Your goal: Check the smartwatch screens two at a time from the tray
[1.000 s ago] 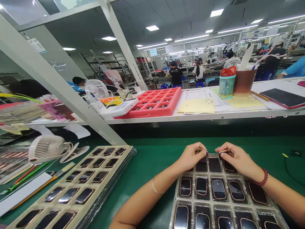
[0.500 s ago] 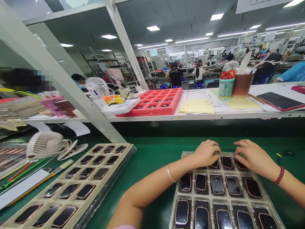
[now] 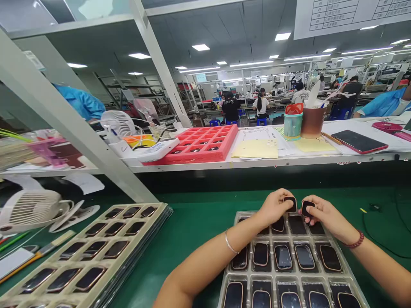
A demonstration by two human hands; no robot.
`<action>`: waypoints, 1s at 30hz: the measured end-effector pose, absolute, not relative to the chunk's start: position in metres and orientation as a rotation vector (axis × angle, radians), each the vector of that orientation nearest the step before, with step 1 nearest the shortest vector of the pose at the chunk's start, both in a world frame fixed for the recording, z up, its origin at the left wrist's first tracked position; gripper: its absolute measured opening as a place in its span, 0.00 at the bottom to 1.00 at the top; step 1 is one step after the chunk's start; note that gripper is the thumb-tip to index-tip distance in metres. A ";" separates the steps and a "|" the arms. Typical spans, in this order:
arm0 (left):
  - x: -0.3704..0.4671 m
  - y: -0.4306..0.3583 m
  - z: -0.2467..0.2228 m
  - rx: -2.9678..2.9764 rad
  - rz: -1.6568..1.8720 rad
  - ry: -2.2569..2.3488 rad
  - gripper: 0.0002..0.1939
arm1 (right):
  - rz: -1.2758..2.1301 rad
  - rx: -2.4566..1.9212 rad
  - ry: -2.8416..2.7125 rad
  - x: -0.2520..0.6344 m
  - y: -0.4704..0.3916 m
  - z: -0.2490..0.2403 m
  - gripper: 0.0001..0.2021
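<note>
My left hand (image 3: 275, 208) pinches a small dark smartwatch case (image 3: 291, 203) with a rose-gold edge between thumb and fingers. My right hand (image 3: 326, 214) grips a second smartwatch case (image 3: 307, 209), its thumb lying over the face. Both cases are held close together, apart, above the far row of a clear plastic tray (image 3: 269, 273). More strapless watch cases (image 3: 304, 256) lie face up on dark pads in the tray's pockets. Under my hands, two far-row pockets show only dark pads; my left forearm covers part of the tray's left side.
A stack of beige trays (image 3: 126, 248) with more watch cases stands at the left, near a white fan (image 3: 34, 207) and a brush (image 3: 48, 248). Over the green mat (image 3: 192, 231) runs a white shelf (image 3: 205, 167) bearing a red foam tray (image 3: 221, 149), cups and a phone (image 3: 359, 141).
Both hands were over the far row with no watch cases visible in them; each now holds one, lifted from the tray. The view has swung slightly to the right.
</note>
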State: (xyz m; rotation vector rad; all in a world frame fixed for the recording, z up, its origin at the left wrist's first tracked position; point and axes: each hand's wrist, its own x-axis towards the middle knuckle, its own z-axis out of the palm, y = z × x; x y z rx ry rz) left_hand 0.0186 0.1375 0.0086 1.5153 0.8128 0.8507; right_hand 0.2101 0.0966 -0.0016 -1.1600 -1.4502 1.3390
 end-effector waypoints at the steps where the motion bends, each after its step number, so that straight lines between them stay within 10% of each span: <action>1: 0.017 0.143 0.009 1.409 0.857 0.823 0.09 | 1.380 -1.143 -1.394 0.207 0.100 -0.004 0.17; 21: 0.000 0.162 0.010 1.142 0.659 0.669 0.32 | 1.479 -0.875 -1.283 0.217 0.109 -0.017 0.18; 30: 0.006 0.159 0.005 1.287 0.714 0.787 0.22 | 1.503 -1.008 -1.276 0.205 0.117 -0.010 0.22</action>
